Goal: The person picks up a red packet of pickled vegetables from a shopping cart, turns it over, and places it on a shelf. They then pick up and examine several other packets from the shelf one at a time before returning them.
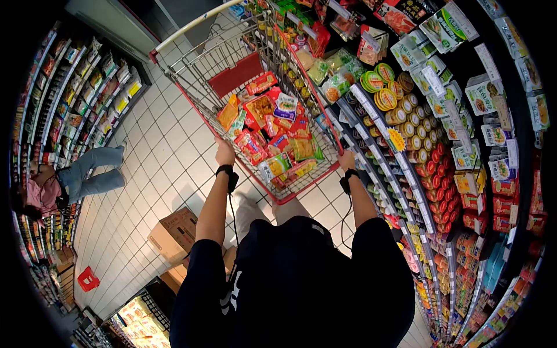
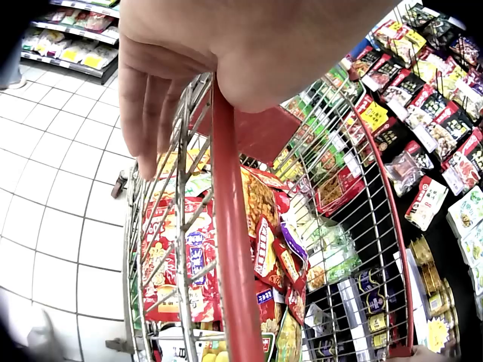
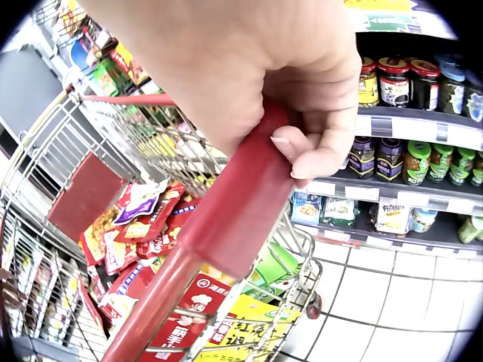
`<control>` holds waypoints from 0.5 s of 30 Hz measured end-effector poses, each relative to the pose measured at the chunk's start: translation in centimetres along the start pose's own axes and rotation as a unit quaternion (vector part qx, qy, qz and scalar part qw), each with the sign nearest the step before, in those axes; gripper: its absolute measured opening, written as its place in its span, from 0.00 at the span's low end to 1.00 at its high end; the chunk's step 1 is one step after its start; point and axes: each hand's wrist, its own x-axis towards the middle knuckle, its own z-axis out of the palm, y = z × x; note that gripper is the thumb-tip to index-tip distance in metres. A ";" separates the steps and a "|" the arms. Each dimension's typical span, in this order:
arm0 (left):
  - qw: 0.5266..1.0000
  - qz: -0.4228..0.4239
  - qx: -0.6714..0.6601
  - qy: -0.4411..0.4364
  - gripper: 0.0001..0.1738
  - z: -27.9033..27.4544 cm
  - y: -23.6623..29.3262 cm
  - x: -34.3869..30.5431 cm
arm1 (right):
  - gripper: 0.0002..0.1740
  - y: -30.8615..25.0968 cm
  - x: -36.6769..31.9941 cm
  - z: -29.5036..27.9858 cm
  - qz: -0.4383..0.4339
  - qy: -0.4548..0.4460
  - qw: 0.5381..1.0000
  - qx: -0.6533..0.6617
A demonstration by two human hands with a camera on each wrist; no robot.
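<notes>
Shopping cart (image 1: 203, 58), filled with snack packets, stands directly ahead of the person. Its red handle (image 2: 230, 249) runs crosswise. The left hand (image 1: 225, 153) and right hand (image 1: 347, 160) each clasp one end, equally near. The left fingers (image 2: 151, 113) seem hooked more loosely.

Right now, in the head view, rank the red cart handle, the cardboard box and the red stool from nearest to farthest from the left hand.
1. Red cart handle: in the left hand's grip.
2. Cardboard box: low on the left, behind that hand.
3. Red stool: farther back, also left.
</notes>
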 end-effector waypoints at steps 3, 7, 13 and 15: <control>0.999 0.041 0.004 0.024 0.35 1.8 -0.9 0.8 | 0.30 -0.9 -1.6 0.1 0.029 0.025 0.998 0.054; 0.933 0.199 0.117 0.277 0.41 2.8 -0.8 1.6 | 0.51 -3.6 -6.5 2.1 -0.022 0.137 0.959 0.247; 0.857 0.420 0.294 0.052 0.32 -3.1 0.6 3.1 | 0.43 -9.6 -12.3 2.8 -0.082 0.240 0.967 -0.014; 0.845 0.476 0.244 0.029 0.32 -5.3 -0.3 5.3 | 0.34 -11.2 -11.7 3.1 -0.095 0.260 0.961 -0.011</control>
